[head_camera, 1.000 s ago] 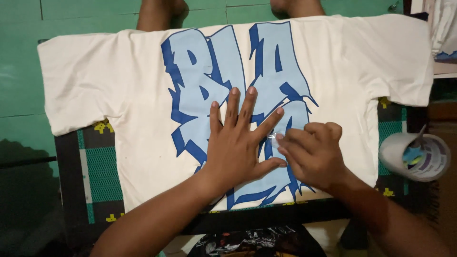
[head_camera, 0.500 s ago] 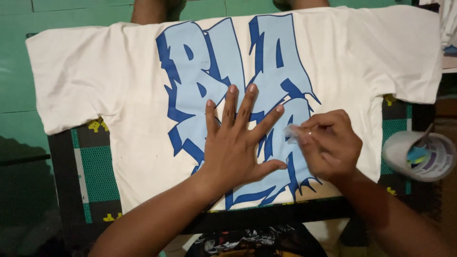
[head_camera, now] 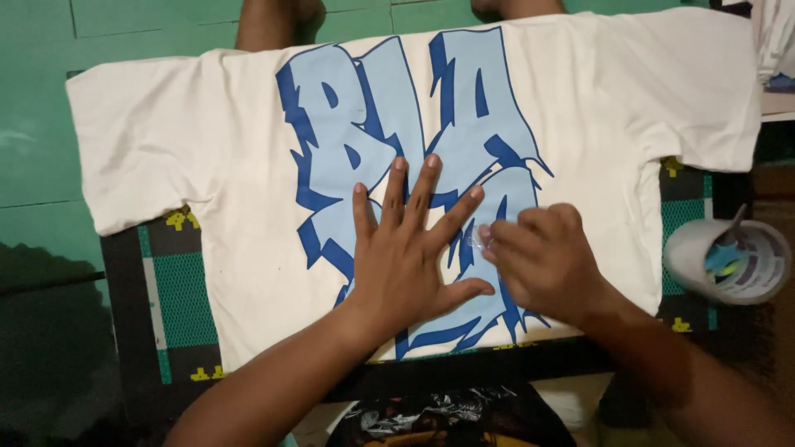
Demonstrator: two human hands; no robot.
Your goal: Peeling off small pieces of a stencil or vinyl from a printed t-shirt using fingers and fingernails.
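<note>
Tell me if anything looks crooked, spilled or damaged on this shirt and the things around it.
Nothing looks damaged or spilled. The white T-shirt lies flat, slightly askew on the green patterned board. The left hand presses flat on the blue print; the right hand pinches something small and clear. A paint cup lies tilted at the right.

Left hand [head_camera: 406, 257] flat, fingers spread wide, palm down, right hand [head_camera: 542, 261] curled beside it, fingertips pinched, forearms converging

Both forearms come into view bare from the bottom edge, with no sleeves, cuffs or gloves showing. The left hand [head_camera: 403, 263] carries no ring, watch or band that can be seen, with short, unpainted nails. The right hand [head_camera: 546, 261] is slightly blurred, also unadorned, its wrist bare too.
</note>
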